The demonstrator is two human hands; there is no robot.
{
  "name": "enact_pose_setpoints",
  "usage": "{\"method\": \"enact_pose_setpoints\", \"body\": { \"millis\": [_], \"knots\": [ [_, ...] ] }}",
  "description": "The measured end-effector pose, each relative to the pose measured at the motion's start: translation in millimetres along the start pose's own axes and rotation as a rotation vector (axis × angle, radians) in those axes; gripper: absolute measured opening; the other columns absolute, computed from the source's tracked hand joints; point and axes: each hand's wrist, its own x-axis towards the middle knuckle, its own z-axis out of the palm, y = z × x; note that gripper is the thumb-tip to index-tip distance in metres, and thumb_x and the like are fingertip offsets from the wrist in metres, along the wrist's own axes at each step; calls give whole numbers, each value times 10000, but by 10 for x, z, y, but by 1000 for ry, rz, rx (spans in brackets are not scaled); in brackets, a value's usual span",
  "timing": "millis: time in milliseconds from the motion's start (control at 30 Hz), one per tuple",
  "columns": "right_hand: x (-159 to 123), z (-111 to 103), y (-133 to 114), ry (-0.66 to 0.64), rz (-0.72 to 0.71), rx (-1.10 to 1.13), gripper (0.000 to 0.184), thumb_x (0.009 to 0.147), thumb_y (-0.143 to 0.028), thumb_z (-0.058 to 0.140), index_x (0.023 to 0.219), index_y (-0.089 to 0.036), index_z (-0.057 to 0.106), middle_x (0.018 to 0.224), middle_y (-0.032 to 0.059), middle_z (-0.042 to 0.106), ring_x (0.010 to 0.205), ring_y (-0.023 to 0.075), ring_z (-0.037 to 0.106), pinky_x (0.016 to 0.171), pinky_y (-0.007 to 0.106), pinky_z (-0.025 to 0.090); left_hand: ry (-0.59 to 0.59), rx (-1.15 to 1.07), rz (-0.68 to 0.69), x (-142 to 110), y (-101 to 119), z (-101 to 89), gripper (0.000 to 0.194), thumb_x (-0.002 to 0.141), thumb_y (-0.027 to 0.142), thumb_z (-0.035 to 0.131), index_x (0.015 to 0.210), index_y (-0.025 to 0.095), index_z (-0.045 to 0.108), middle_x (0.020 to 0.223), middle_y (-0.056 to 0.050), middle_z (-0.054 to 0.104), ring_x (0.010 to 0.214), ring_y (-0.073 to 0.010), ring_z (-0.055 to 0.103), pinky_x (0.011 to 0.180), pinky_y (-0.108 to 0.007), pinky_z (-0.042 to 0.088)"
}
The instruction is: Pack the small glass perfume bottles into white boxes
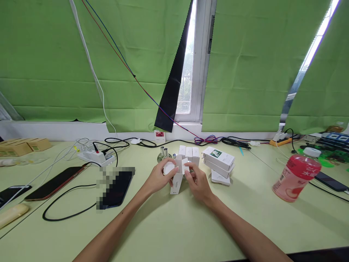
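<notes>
Between my hands stands a narrow white carton (177,183), its top end open with flaps raised. My left hand (158,177) is closed around the carton's left side, fingers curled. A round white piece (169,168) shows inside that hand's grip; what it belongs to is hidden. At the carton's upper right, my right hand (198,182) pinches near a white flap (185,165) with bent fingers. Just behind are small glass bottles (163,153) with silver tops, partly covered by my left hand. Several white cartons (188,153) stand upright behind the one I hold.
Flat white boxes (219,158) lie stacked to the right. Farther right stands a pink drink bottle (297,174). On the left are a phone (117,189), a tablet-like device (56,183), a power strip (96,156) and loose cables. A cable bundle (236,142) runs along the back edge.
</notes>
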Motion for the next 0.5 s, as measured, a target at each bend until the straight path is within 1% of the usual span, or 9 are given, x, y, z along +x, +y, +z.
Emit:
{"method": "enact_pose_setpoints", "body": {
  "millis": [133, 333, 500],
  "knots": [
    [2, 14, 15, -10, 16, 22, 275, 978, -382, 430, 1108, -175, 556, 677, -54, 465, 456, 86, 362, 461, 239, 280, 10, 26, 4, -8, -3, -1, 400, 849, 541, 642, 1069, 229, 522, 738, 29, 634, 544, -177, 660, 536, -296, 557],
    [2, 12, 23, -24, 31, 49, 280, 982, -380, 443, 1105, -164, 571, 645, -68, 401, 481, 92, 352, 473, 237, 270, -18, 83, -5, -22, 16, -3, 425, 817, 536, 682, 1064, 246, 495, 755, 32, 646, 534, -168, 642, 538, -288, 533],
    [-1, 7, 13, -22, 27, 25, 304, 986, -387, 430, 1111, -159, 589, 620, -68, 410, 480, 100, 362, 476, 239, 285, -48, 146, -17, -46, 40, -6, 464, 795, 534, 701, 1077, 249, 469, 735, 34, 642, 537, -160, 609, 552, -281, 509]
  ]
}}
